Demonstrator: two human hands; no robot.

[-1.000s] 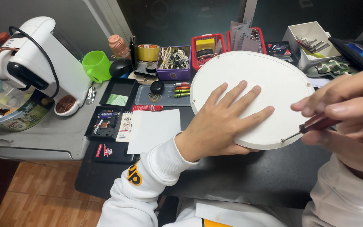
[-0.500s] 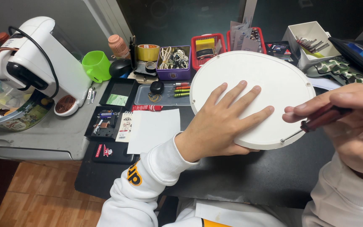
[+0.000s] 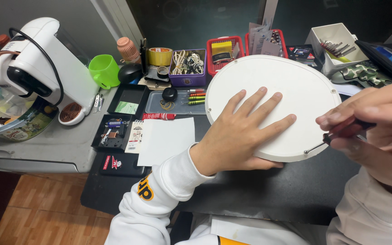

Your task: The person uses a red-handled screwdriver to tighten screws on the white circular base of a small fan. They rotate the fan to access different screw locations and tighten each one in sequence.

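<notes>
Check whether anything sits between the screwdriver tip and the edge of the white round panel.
Nothing visible does. The right hand holds the screwdriver, whose tip already meets the white round panel at its near right rim. The left hand lies flat on the panel, clear of that spot.

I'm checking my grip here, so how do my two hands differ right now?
The left hand lies flat, fingers spread, on the round white disc; the right hand is curled around a screwdriver. The left hand rests on the disc's face; the right hand stays off its edge, only the screwdriver tip reaching the rim. Both wear white sleeves.
</notes>
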